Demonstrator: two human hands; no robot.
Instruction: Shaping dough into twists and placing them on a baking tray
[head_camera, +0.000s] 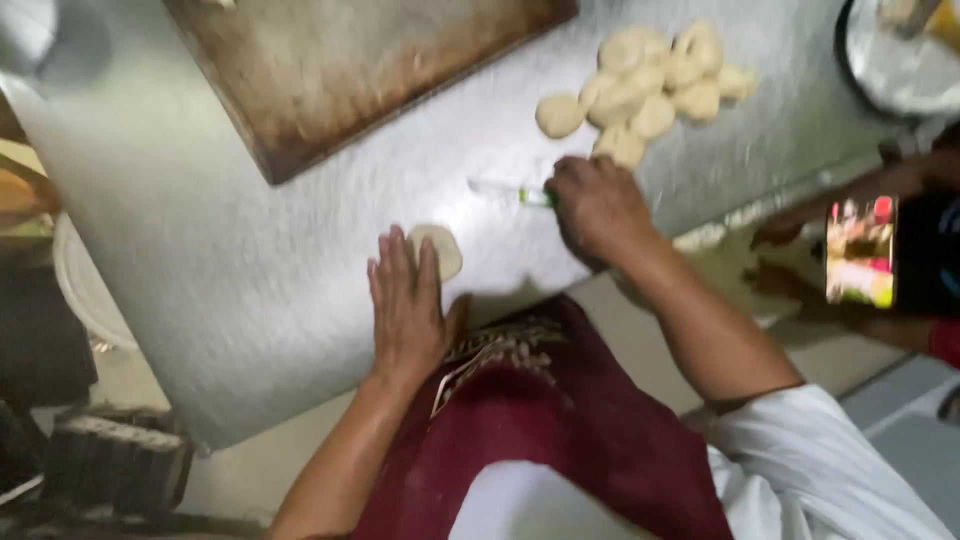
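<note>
My left hand lies flat, fingers together, pressing on a small pale disc of dough on the steel table. My right hand is closed around a thin knife with a green handle, its pale blade pointing left along the table. Just beyond that hand sits a heap of several dough balls.
A worn wooden board lies at the far middle of the table. A dark pan with flour is at the top right. Another person's hands hold a phone at the right. A white round object sits left, below the table.
</note>
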